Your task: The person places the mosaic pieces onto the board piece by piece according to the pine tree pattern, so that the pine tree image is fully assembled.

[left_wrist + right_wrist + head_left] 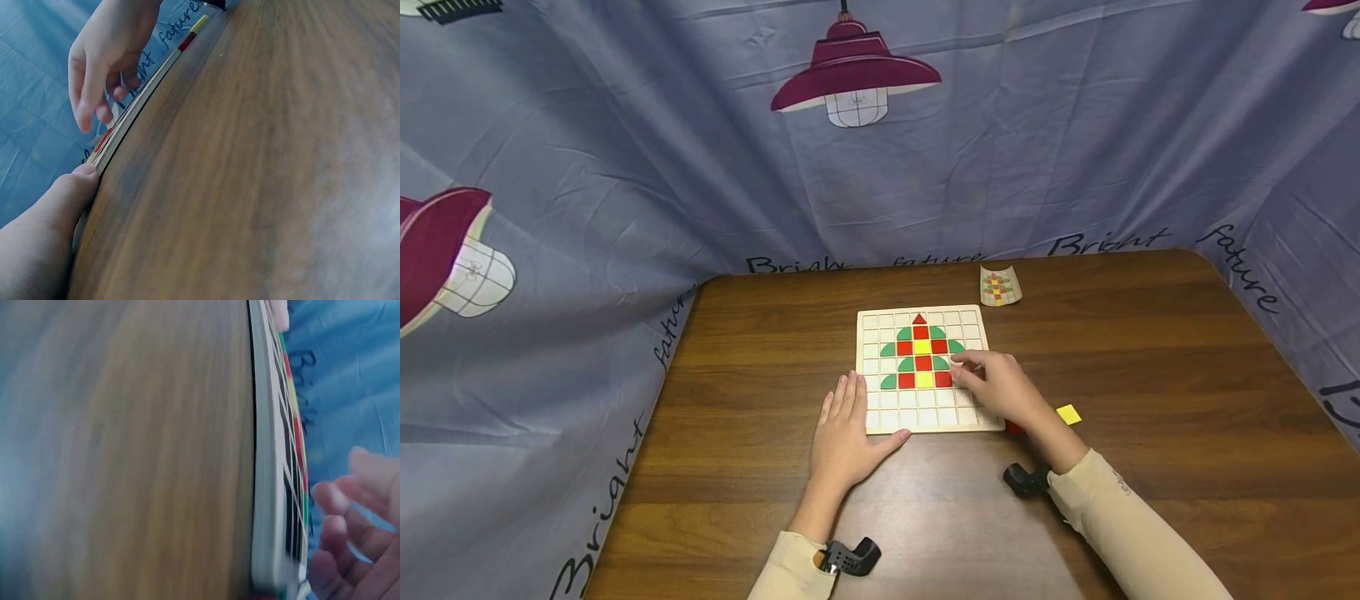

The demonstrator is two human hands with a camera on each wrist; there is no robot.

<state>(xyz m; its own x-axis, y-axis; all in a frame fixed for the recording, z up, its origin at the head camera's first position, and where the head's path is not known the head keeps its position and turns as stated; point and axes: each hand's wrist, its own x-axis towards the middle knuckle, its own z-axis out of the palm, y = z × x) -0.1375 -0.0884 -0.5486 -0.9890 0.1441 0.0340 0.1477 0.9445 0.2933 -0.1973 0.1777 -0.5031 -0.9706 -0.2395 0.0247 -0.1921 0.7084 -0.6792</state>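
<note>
A pale gridded puzzle board (895, 419) lies flat on the table, bearing a tree pattern of red, yellow and green tiles. My left hand (844, 442) rests at its left front corner, fingers straight along the left edge and thumb against the front edge. Over the right part of the pattern is my right hand (1003, 387), its fingertips close to a red tile (943, 379) and a green quarter-round tile (940, 363). In the right wrist view the fingers (334, 534) are bent loosely and apart, with no piece visible between them.
Behind the board's right corner lies a pattern card (1001, 287) showing a similar tree. A loose yellow tile (1068, 414) and a partly hidden red piece (1014, 427) lie by the right forearm. A printed curtain (880, 183) hangs around the wooden table (752, 367).
</note>
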